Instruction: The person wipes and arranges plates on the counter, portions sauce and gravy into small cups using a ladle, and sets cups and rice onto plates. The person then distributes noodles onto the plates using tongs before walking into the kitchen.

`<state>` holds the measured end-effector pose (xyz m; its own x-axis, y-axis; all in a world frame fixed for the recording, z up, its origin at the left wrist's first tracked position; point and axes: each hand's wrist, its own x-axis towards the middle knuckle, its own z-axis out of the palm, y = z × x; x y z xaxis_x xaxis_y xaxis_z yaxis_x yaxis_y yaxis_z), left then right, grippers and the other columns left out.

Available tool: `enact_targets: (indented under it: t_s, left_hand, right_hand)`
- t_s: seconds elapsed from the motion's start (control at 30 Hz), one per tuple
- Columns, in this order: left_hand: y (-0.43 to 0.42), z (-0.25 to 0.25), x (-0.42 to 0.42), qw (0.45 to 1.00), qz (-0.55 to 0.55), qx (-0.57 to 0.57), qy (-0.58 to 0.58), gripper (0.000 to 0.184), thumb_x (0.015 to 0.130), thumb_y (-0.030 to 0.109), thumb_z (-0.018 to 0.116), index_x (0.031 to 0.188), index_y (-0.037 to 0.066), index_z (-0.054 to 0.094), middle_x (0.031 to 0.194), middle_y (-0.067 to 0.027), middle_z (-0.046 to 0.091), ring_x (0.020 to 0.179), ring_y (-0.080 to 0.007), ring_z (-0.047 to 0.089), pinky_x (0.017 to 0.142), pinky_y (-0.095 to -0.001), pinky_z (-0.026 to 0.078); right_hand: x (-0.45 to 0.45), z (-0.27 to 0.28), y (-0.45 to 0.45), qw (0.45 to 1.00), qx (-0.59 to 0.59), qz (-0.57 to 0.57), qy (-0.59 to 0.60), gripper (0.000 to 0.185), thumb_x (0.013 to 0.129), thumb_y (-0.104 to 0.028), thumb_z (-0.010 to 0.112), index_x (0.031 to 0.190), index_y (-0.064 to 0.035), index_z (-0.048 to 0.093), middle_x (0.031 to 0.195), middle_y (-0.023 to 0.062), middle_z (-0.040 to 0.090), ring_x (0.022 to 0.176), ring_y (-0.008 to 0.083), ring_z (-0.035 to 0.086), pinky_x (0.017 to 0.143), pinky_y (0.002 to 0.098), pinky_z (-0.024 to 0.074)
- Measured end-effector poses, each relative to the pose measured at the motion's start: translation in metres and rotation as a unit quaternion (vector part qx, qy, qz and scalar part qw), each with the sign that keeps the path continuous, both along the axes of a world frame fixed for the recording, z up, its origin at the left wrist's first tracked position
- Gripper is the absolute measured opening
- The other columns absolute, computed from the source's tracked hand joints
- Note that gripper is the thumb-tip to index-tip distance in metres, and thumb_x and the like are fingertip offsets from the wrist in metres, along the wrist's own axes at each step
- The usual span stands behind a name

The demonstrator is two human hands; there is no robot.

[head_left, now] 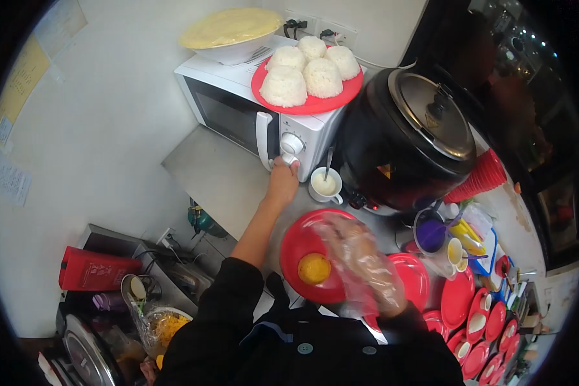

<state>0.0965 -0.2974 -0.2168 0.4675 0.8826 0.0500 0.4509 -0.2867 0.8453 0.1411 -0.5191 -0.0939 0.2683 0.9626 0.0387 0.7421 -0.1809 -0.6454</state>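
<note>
My left hand (283, 180) is bare and reaches to the lower knob (289, 159) of the white microwave (228, 119), its fingers closed on it. My right hand (360, 257), in a clear plastic glove, is blurred and hangs over the right side of a red plate (293, 235); its fingers are smeared by motion. A round yellow food piece (314, 268) lies on that plate. Close to my left hand stands a white cup (325, 185) with pale contents and a spoon.
On the microwave are a red plate (312, 105) of rice mounds and a covered white bowl (228, 53). A black warmer pot (392, 141) stands right of it. Several red plates (457, 299) spread at the right. A red box (96, 270) is lower left.
</note>
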Motion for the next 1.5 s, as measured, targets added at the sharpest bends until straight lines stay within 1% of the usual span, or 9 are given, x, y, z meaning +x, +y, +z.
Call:
enact_targets:
  t_s: [0.17,0.23,0.4,0.53,0.9,1.1,1.13,1.33,1.5]
  left_hand:
    - [-0.005,0.001,0.0,0.999,0.006,0.028,0.014,0.044,0.09,0.028,0.05,0.106,-0.012,0.039,0.105,-0.0374,0.049,0.099,-0.0481,0.05,0.085,-0.0473,0.041]
    - [-0.009,-0.013,-0.004,0.987,0.036,0.14,-0.067,0.044,0.09,0.027,0.049,0.108,-0.012,0.041,0.104,-0.0348,0.051,0.099,-0.0466,0.05,0.088,-0.047,0.04]
    - [-0.078,-0.034,-0.091,0.963,-0.143,0.065,0.218,0.042,0.085,0.026,0.056,0.112,-0.006,0.052,0.094,-0.0254,0.061,0.092,-0.0365,0.059,0.084,-0.0411,0.045]
    - [-0.129,-0.064,-0.126,0.984,-0.091,0.025,0.153,0.029,0.075,0.013,0.064,0.098,-0.005,0.06,0.081,-0.0195,0.065,0.077,-0.0295,0.064,0.072,-0.0367,0.05]
    - [-0.139,-0.088,-0.126,0.994,0.04,-0.066,0.083,0.02,0.072,0.006,0.064,0.088,-0.004,0.057,0.082,-0.0185,0.061,0.073,-0.0322,0.061,0.069,-0.0396,0.049]
    - [-0.095,-0.057,-0.185,0.99,0.071,-0.122,0.015,0.02,0.079,0.009,0.061,0.094,-0.003,0.054,0.077,-0.0118,0.062,0.068,-0.0188,0.06,0.06,-0.031,0.048]
    - [-0.078,-0.061,-0.199,0.992,0.075,-0.038,0.093,0.02,0.079,0.01,0.062,0.094,-0.001,0.054,0.076,-0.0091,0.061,0.065,-0.0162,0.059,0.058,-0.0289,0.048]
    - [0.025,-0.081,-0.253,0.982,0.128,-0.135,0.032,0.017,0.08,0.007,0.06,0.093,-0.001,0.054,0.073,-0.0041,0.058,0.06,-0.0118,0.054,0.052,-0.0268,0.044]
    - [0.078,-0.108,-0.255,0.983,0.128,-0.107,0.072,0.014,0.08,0.006,0.061,0.09,0.0,0.054,0.072,-0.0033,0.056,0.059,-0.0109,0.053,0.051,-0.026,0.044]
  right_hand:
    - [0.035,-0.046,-0.069,0.972,-0.107,-0.184,0.095,0.04,0.087,-0.033,0.051,0.113,-0.0025,0.056,0.098,0.0232,0.061,0.094,0.0401,0.057,0.083,0.0437,0.044]
    - [0.044,-0.055,-0.09,0.967,-0.09,-0.22,-0.091,0.04,0.087,-0.033,0.053,0.109,0.0003,0.057,0.097,0.0248,0.061,0.092,0.0394,0.058,0.082,0.044,0.0452]
    - [0.081,-0.138,-0.119,0.972,-0.053,-0.184,-0.137,0.034,0.082,-0.025,0.056,0.101,0.0032,0.06,0.09,0.0243,0.062,0.088,0.0406,0.057,0.078,0.0459,0.0459]
    - [0.091,-0.173,-0.119,0.976,0.05,-0.127,-0.167,0.027,0.077,-0.023,0.059,0.086,0.0021,0.062,0.082,0.0224,0.061,0.081,0.0397,0.057,0.072,0.0463,0.0461]
    - [0.093,-0.17,-0.106,0.966,-0.069,-0.249,-0.028,0.032,0.065,-0.03,0.071,0.073,-0.0014,0.06,0.075,0.0189,0.059,0.074,0.0365,0.057,0.067,0.0443,0.0456]
    - [0.064,-0.152,-0.049,0.961,-0.056,-0.218,0.159,0.033,0.066,-0.03,0.072,0.08,-0.0012,0.062,0.082,0.0196,0.061,0.078,0.0344,0.059,0.068,0.0435,0.0465]
    - [0.056,-0.157,-0.029,0.969,-0.055,-0.197,0.14,0.033,0.066,-0.03,0.072,0.079,-0.0011,0.062,0.082,0.0199,0.061,0.079,0.0343,0.059,0.069,0.0433,0.0468]
    - [0.002,-0.159,0.091,0.986,0.004,-0.156,0.057,0.031,0.072,-0.033,0.067,0.075,-0.003,0.064,0.08,0.0176,0.062,0.079,0.0331,0.06,0.071,0.0434,0.0474]
    - [0.005,-0.203,0.153,0.957,-0.057,0.015,-0.284,0.04,0.08,-0.044,0.056,0.073,-0.0067,0.068,0.079,0.0142,0.065,0.08,0.0281,0.063,0.076,0.0409,0.0477]
